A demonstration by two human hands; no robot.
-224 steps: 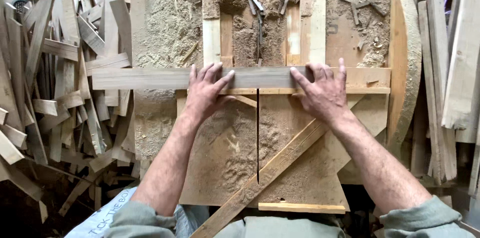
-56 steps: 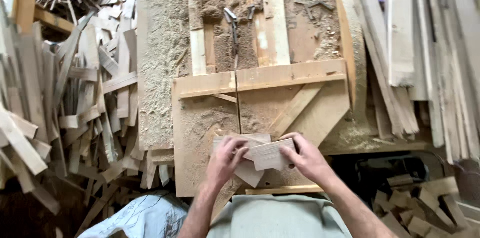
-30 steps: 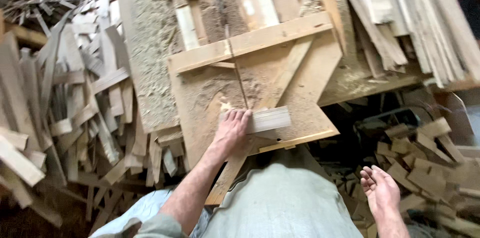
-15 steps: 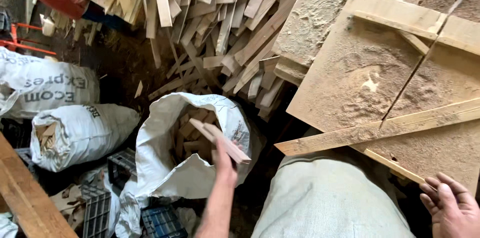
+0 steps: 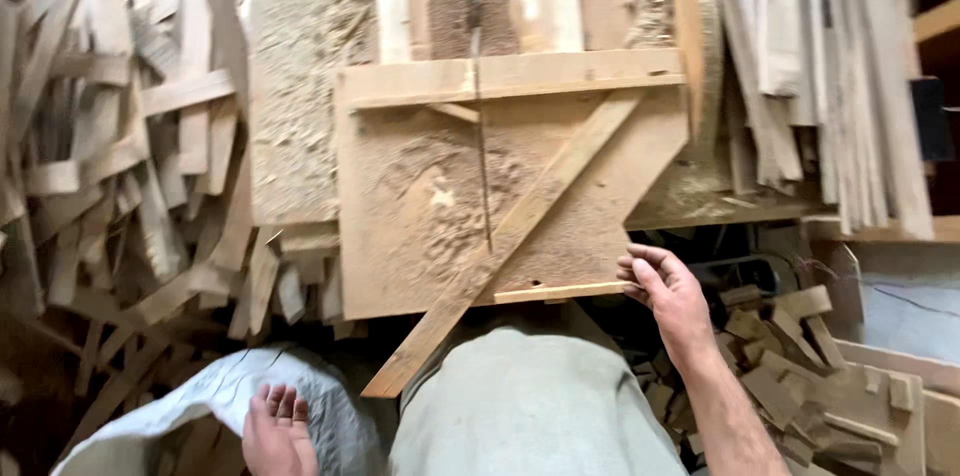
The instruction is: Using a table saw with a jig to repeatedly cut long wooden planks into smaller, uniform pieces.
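Resting open left hand (image 5: 277, 431) on white sack (image 5: 190, 406); right hand (image 5: 668, 294) empty, beside sawdusty jig board (image 5: 400, 236).

Package: one white woven sack (image 5: 200, 406), bottom left, mouth open beside the left hand (image 5: 275, 431)
Labels, signs, screens: none

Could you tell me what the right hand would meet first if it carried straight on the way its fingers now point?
Probably the wooden sled board: the right hand is open and empty, fingers pointing left at the board's near right corner, almost touching its edge strip. Depth is unclear; it may pass just above it.
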